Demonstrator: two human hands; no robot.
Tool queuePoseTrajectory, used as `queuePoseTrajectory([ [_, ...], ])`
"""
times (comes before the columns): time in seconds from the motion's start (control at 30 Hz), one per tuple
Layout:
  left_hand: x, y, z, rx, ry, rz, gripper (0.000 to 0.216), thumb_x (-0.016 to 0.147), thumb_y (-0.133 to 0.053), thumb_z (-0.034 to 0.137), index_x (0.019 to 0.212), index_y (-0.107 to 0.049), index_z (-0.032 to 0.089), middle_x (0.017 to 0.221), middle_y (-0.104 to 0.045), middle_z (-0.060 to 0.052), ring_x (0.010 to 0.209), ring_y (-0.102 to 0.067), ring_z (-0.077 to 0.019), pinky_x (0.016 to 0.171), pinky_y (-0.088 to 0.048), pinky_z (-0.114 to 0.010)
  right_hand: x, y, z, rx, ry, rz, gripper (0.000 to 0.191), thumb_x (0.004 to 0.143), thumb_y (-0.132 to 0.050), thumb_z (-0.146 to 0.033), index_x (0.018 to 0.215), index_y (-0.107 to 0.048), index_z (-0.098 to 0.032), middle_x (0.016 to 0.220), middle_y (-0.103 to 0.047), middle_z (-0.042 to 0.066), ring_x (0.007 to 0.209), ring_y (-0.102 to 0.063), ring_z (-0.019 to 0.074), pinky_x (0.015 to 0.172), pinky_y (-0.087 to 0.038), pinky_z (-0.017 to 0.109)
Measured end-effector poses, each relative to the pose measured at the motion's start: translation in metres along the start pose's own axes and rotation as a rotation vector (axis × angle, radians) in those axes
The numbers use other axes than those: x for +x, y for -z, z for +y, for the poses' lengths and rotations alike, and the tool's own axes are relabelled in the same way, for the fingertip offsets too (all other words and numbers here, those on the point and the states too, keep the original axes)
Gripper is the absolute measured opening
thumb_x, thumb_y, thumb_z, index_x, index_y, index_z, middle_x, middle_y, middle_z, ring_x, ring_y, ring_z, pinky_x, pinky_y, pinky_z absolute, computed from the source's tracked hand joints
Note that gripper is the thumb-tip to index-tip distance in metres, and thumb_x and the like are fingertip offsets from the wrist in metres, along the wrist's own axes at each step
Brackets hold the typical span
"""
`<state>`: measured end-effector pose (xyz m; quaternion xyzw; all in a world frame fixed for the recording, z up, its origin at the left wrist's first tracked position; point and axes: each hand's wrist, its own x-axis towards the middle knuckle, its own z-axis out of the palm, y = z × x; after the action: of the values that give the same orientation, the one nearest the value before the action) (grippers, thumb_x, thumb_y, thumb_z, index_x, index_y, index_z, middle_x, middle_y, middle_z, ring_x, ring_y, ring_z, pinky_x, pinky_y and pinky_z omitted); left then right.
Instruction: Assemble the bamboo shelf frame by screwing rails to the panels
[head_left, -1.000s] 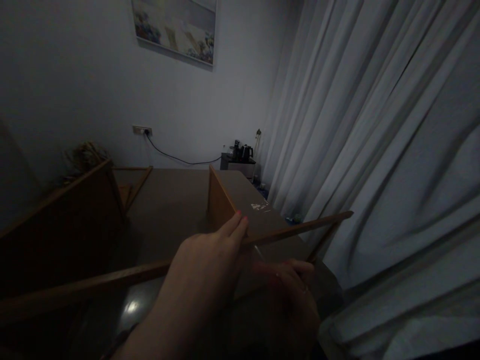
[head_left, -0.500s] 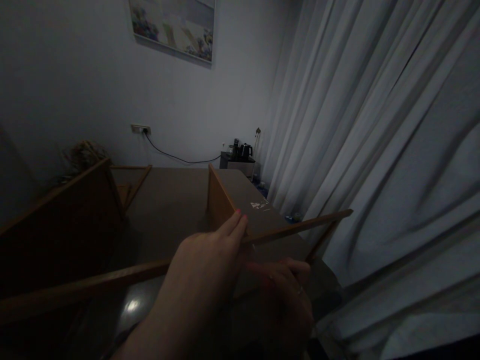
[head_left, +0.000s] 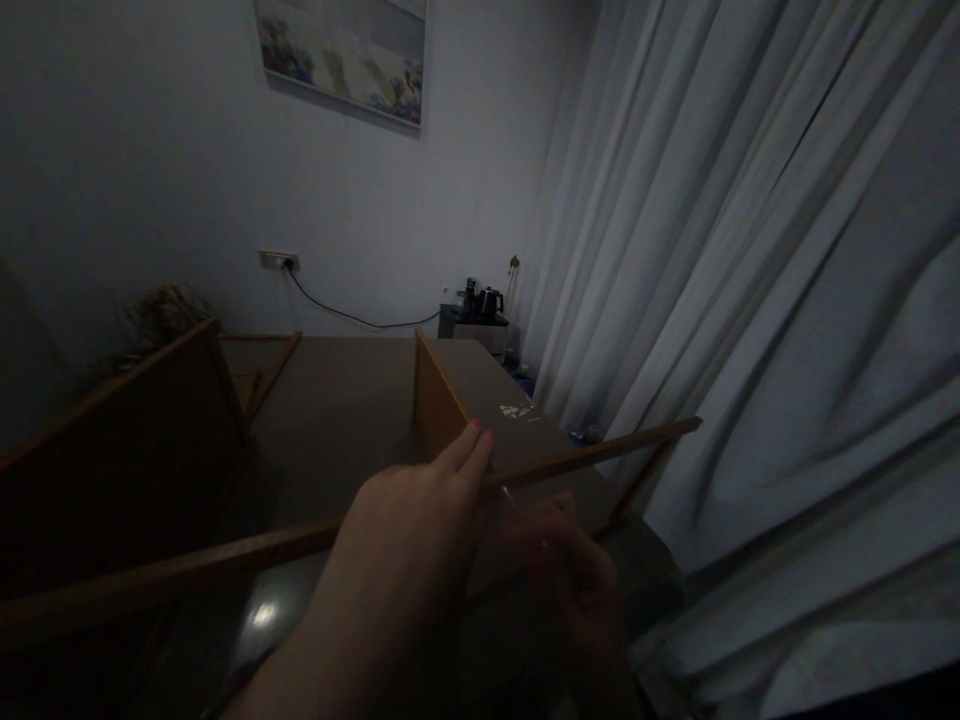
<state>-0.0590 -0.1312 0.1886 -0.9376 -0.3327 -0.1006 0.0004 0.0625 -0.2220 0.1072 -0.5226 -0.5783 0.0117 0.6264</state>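
Note:
A wooden cabinet lies on its side in a dim room, its dark back board (head_left: 337, 410) facing up. A thin wooden panel (head_left: 600, 452) runs across in front of me. My left hand (head_left: 409, 540) lies over this panel's top edge, fingers together and curled onto it beside an upright divider (head_left: 435, 405). My right hand (head_left: 577, 580) is lower and to the right, just behind the panel, fingers pinched. A thin pale sliver shows above its fingertips; I cannot make out what it is.
A second wooden side panel (head_left: 150, 420) stands at the left. Grey curtains (head_left: 750, 300) hang close on the right. A small stand with a kettle (head_left: 480, 300) is in the far corner, below a wall socket (head_left: 279, 260) with a cable and a picture (head_left: 341, 55).
My right hand has moved slightly left and up towards the panel, its fingers drawing closer together. My left hand has stayed on the panel's edge.

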Motion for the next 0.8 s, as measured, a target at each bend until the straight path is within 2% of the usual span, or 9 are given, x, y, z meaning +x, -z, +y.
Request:
queuePoseTrajectory([
  [0.07,0.000,0.000,0.000,-0.006,0.004,-0.002,0.059,0.086,-0.054,0.018,0.143,-0.039,0.025,0.148,-0.037,-0.004,0.096,-0.070,-0.0252,0.079,-0.060,-0.036,-0.001,0.000,0.002,-0.030,0.023,0.083,0.020,0.094,-0.052,-0.041,0.091,-0.065,-0.027,0.074,-0.060,-0.002,0.074,-0.055,0.0142,0.064,-0.044,0.025],
  [0.13,-0.001,0.001,0.001,-0.012,0.005,0.000,0.057,0.088,-0.052,0.020,0.143,-0.039,0.026,0.148,-0.038,-0.003,0.096,-0.070,-0.0251,0.080,-0.060,-0.037,-0.002,0.002,0.004,-0.171,0.119,0.169,0.009,0.092,-0.057,-0.032,0.094,-0.064,-0.027,0.075,-0.058,-0.002,0.077,-0.052,0.0141,0.066,-0.043,0.026],
  [0.2,-0.001,0.001,0.001,-0.011,0.015,-0.004,0.055,0.090,-0.050,0.021,0.143,-0.039,0.026,0.148,-0.037,-0.002,0.097,-0.070,-0.0263,0.079,-0.061,-0.039,-0.003,0.004,0.006,-0.348,0.244,0.219,0.013,0.089,-0.059,-0.021,0.098,-0.065,-0.028,0.078,-0.060,-0.003,0.079,-0.051,0.0135,0.072,-0.041,0.027],
  [0.27,0.000,0.002,0.002,-0.013,0.025,-0.019,0.054,0.090,-0.049,0.021,0.143,-0.039,0.024,0.149,-0.037,-0.001,0.098,-0.069,-0.0275,0.079,-0.061,-0.042,-0.002,0.008,0.005,-0.434,0.335,0.201,0.022,0.088,-0.059,-0.015,0.104,-0.065,-0.029,0.078,-0.062,-0.003,0.078,-0.051,0.0128,0.074,-0.041,0.029],
  [0.37,0.000,0.001,0.003,-0.013,0.019,-0.026,0.057,0.089,-0.049,0.017,0.144,-0.038,0.023,0.149,-0.036,-0.001,0.098,-0.069,-0.0270,0.079,-0.061,-0.042,0.002,0.012,0.002,-0.375,0.372,0.112,0.028,0.087,-0.057,-0.011,0.109,-0.064,-0.028,0.074,-0.063,-0.004,0.072,-0.053,0.0117,0.067,-0.043,0.027],
  [0.43,0.000,0.001,0.003,-0.003,0.015,-0.017,0.058,0.088,-0.050,0.015,0.144,-0.038,0.024,0.149,-0.036,-0.001,0.098,-0.070,-0.0265,0.079,-0.061,-0.041,0.006,0.013,0.001,-0.310,0.361,0.081,0.025,0.087,-0.058,-0.010,0.106,-0.064,-0.026,0.074,-0.065,-0.003,0.072,-0.056,0.0116,0.064,-0.046,0.025],
  [0.6,0.000,-0.002,0.004,0.019,0.022,0.018,0.057,0.087,-0.051,0.017,0.143,-0.041,0.024,0.148,-0.038,0.000,0.094,-0.070,-0.0266,0.075,-0.062,-0.040,0.008,0.014,0.007,-0.192,0.342,0.139,0.009,0.086,-0.066,-0.021,0.094,-0.062,-0.023,0.073,-0.067,-0.002,0.072,-0.059,0.0130,0.062,-0.049,0.026],
  [0.7,0.000,-0.004,0.004,0.042,0.021,0.027,0.058,0.087,-0.051,0.016,0.143,-0.039,0.024,0.148,-0.037,0.000,0.092,-0.071,-0.0260,0.072,-0.062,-0.039,0.008,0.013,0.007,-0.354,0.397,0.168,0.008,0.085,-0.067,-0.021,0.082,-0.060,-0.022,0.067,-0.064,-0.004,0.068,-0.056,0.0124,0.065,-0.045,0.027],
  [0.8,0.000,-0.006,0.004,0.052,0.017,0.039,0.058,0.086,-0.053,0.015,0.142,-0.040,0.024,0.147,-0.039,0.000,0.090,-0.072,-0.0237,0.071,-0.062,-0.036,0.010,0.009,-0.001,-0.592,0.421,0.193,0.028,0.088,-0.059,-0.017,0.062,-0.049,-0.020,0.053,-0.053,-0.006,0.058,-0.048,0.0108,0.064,-0.036,0.028],
])
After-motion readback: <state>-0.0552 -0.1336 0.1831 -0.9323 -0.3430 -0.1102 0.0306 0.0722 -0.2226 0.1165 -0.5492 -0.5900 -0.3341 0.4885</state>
